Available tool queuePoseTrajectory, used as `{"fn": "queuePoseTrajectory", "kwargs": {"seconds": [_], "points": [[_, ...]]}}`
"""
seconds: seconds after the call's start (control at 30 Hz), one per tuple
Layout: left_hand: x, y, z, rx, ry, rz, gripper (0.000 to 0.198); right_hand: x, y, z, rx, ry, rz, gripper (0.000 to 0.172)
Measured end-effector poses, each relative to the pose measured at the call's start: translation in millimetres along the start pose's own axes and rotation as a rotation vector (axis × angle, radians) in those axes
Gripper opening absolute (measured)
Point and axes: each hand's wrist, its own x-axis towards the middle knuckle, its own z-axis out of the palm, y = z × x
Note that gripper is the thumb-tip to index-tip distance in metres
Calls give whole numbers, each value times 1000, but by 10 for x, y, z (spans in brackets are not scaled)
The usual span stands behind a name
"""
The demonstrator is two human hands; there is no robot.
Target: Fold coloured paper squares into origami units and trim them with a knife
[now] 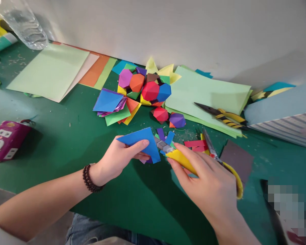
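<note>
A folded-looking piece of blue paper (140,141) is pinched between the thumb and fingers of my left hand (119,156). My right hand (206,177) grips a yellow utility knife (182,160), its grey front end pointing left at the paper's right edge. Whether the blade touches the paper I cannot tell. Small coloured paper strips (169,137) lie on the table beyond the knife. Farther back sit several faceted paper shapes (150,91) in red, orange, purple and blue, beside a stack of coloured paper pieces (108,100).
Yellow-handled scissors (211,146) lie by my right hand, near brown paper (237,158). Pliers (220,115) rest on green sheets (206,92). Pale sheets (51,69), a plastic bottle (28,27) and a purple box (9,139) are on the left of the green table (73,136).
</note>
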Motion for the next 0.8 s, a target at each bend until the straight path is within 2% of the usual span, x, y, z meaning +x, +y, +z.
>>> {"fn": "queuePoseTrajectory", "kwargs": {"seconds": [0.27, 0.53, 0.7, 0.8], "points": [[3, -52, -12, -84, 46, 12, 27, -15, 42, 27, -22, 0, 28, 27], [-2, -145, 3, -123, 11, -11, 24, 9, -5, 49, -8, 8, 8, 24], [9, -138, -25, -101, 18, -9, 25, -21, 149, 31, -70, 55, 104, 28], [16, -96, -46, -84, 25, -27, 24, -71, 298, 48, -103, 64, 160, 25]]}}
